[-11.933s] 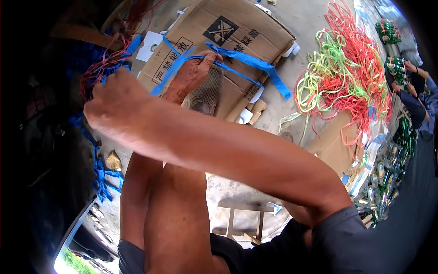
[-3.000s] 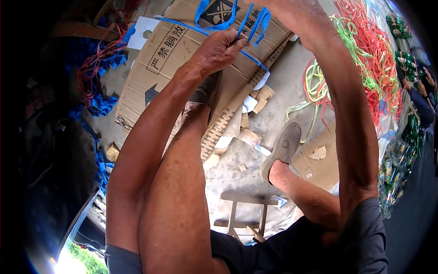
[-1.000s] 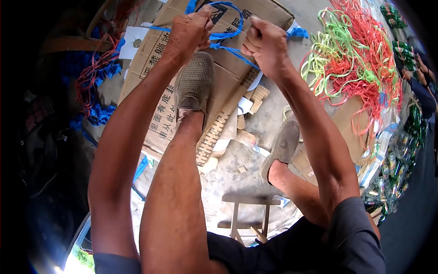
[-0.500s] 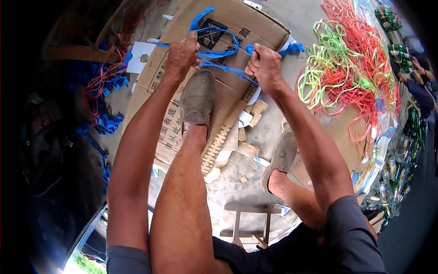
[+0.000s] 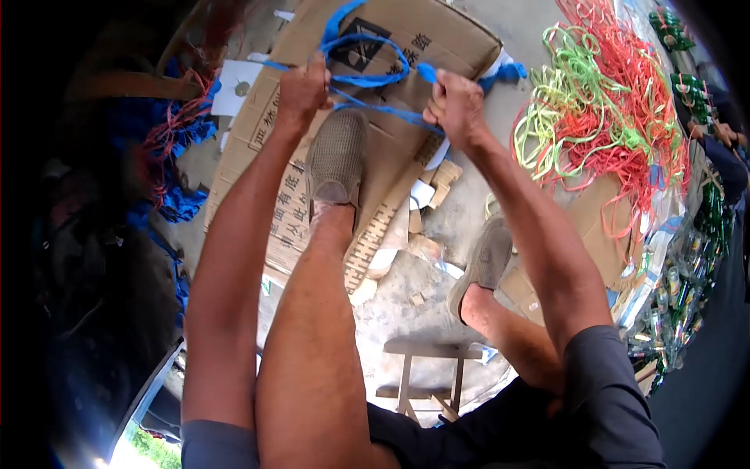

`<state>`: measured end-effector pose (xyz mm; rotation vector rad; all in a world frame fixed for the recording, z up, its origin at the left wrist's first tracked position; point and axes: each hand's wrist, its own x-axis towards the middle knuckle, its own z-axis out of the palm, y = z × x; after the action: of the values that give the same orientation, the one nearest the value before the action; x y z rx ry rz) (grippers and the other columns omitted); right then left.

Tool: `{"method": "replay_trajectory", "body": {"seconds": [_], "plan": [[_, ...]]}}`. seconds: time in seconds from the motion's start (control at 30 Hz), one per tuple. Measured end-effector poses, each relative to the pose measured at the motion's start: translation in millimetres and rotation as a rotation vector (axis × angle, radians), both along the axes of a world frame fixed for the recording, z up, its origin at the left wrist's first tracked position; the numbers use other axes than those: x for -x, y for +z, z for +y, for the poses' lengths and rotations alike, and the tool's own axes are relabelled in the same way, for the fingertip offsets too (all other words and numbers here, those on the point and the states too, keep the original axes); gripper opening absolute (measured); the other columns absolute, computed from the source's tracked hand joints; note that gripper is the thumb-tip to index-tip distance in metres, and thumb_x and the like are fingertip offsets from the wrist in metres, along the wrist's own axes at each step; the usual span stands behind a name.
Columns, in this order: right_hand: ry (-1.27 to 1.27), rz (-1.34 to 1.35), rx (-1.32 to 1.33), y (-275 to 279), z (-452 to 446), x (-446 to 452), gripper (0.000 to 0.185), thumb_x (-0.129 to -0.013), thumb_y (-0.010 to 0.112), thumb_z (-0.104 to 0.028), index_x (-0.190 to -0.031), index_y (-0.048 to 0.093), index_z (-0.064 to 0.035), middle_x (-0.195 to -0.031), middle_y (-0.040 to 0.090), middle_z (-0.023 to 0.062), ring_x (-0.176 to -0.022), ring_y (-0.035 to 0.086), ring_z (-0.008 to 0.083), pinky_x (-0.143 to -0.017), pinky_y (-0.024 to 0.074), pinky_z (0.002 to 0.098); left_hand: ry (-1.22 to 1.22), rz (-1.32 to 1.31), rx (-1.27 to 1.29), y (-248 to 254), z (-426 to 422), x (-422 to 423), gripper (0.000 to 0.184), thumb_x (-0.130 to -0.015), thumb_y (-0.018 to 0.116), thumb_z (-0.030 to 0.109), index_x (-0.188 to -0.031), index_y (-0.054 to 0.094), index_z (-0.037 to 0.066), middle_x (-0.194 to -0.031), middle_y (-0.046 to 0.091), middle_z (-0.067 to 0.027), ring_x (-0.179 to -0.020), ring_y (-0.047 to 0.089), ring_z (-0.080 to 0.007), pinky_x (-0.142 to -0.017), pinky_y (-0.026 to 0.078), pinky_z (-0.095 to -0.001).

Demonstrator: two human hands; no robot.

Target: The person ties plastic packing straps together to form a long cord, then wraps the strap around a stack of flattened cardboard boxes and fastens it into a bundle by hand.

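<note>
- Strap (image 5: 379,80): blue, looped above the cardboard (image 5: 398,148) and running across it between the hands; one tail rises past the top left, another reaches over the right edge.
- Left hand (image 5: 303,90): fingers curled tight, the strap pinched at the thumb side, over the cardboard's left part.
- Right hand (image 5: 455,103): fingers folded into a fist on the strap, near the cardboard's right edge; a short gap lies between the fists.
- Cardboard: flat on the floor (image 5: 500,168), slanting, its printed face up; the left shoe (image 5: 336,156) presses on its middle, just below the hands, and takes up the room there.
- White card (image 5: 234,87): at the left edge.
- Scraps (image 5: 443,184): near the lower right edge, narrowing the floor towards the right shoe (image 5: 486,254).
- Tangle (image 5: 598,117): red and green, to the right, a strip of floor between it and the cardboard.
- Brown sheet (image 5: 590,227): below the tangle, partly behind the right forearm.
- Blue pile (image 5: 180,199): to the left, mixed with red strands.
- Stool (image 5: 431,352): wooden, between the legs.
- Bottles (image 5: 680,301): far right; another person's hand (image 5: 728,134) is near them, well apart.
</note>
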<state>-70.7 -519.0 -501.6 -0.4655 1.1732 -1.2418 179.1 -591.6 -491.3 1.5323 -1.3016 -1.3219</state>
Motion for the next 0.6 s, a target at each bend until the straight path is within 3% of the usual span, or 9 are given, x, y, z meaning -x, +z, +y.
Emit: {"method": "replay_trajectory", "body": {"seconds": [0.07, 0.17, 0.3, 0.33, 0.47, 0.6], "plan": [[-0.042, -0.004, -0.053, 2, -3, -1, 0.037, -0.103, 0.055, -0.026, -0.07, 0.045, -0.0115, -0.057, 0.031, -0.0029, -0.047, 0.03, 0.0114, -0.051, 0.0346, 0.0335, 0.036, 0.023, -0.057, 2, -1, 2, 0.048, -0.107, 0.054, 0.048, -0.075, 0.057, 0.012, -0.059, 0.05, 0.0021, -0.049, 0.048, -0.0079, -0.048, 0.048, -0.0262], [-0.008, 0.059, 0.031, 10, -8, 4, 0.038, -0.101, 0.059, -0.028, -0.071, 0.052, -0.0066, -0.057, 0.041, -0.0014, -0.044, 0.036, 0.0103, -0.047, 0.0412, 0.031, 0.013, 0.083, -0.044, 9, -4, 10, 0.048, -0.107, 0.056, 0.048, -0.076, 0.058, 0.011, -0.058, 0.048, 0.0029, -0.05, 0.045, -0.0075, -0.051, 0.047, -0.027], [0.147, 0.165, 0.085, 38, -5, 0, 0.03, -0.095, 0.069, -0.026, -0.076, 0.064, -0.0032, -0.059, 0.042, -0.0052, -0.048, 0.037, 0.0057, -0.048, 0.0398, 0.0271, -0.045, 0.09, 0.06, 46, 1, 27, 0.049, -0.108, 0.057, 0.047, -0.078, 0.063, 0.009, -0.059, 0.05, 0.0026, -0.055, 0.047, -0.0078, -0.054, 0.045, -0.0279], [0.19, 0.276, 0.069, 47, -7, -7, 0.026, -0.091, 0.074, -0.026, -0.08, 0.069, -0.0023, -0.062, 0.048, -0.0059, -0.053, 0.044, 0.0047, -0.049, 0.0394, 0.027, -0.063, 0.078, 0.098, 53, 3, 33, 0.048, -0.108, 0.057, 0.046, -0.078, 0.065, 0.009, -0.06, 0.051, 0.0026, -0.055, 0.047, -0.0078, -0.054, 0.045, -0.0277], [0.352, 0.494, 0.192, 67, -11, -31, 0.019, -0.092, 0.078, -0.027, -0.087, 0.071, -0.0096, -0.07, 0.054, -0.0057, -0.061, 0.044, 0.0038, -0.053, 0.0352, 0.0235, -0.28, -0.031, 0.245, 66, 9, 59, 0.05, -0.109, 0.056, 0.045, -0.079, 0.068, 0.007, -0.065, 0.056, 0.0013, -0.06, 0.051, -0.0085, -0.056, 0.043, -0.0268], [0.316, 0.422, 0.228, 62, -18, -40, 0.018, -0.092, 0.079, -0.027, -0.088, 0.072, -0.011, -0.071, 0.056, -0.0069, -0.061, 0.044, 0.004, -0.054, 0.0344, 0.0242, -0.374, -0.117, 0.3, 70, 10, 59, 0.052, -0.109, 0.055, 0.047, -0.084, 0.072, 0.005, -0.066, 0.061, -0.0015, -0.064, 0.057, -0.0098, -0.059, 0.047, -0.0277]]}}
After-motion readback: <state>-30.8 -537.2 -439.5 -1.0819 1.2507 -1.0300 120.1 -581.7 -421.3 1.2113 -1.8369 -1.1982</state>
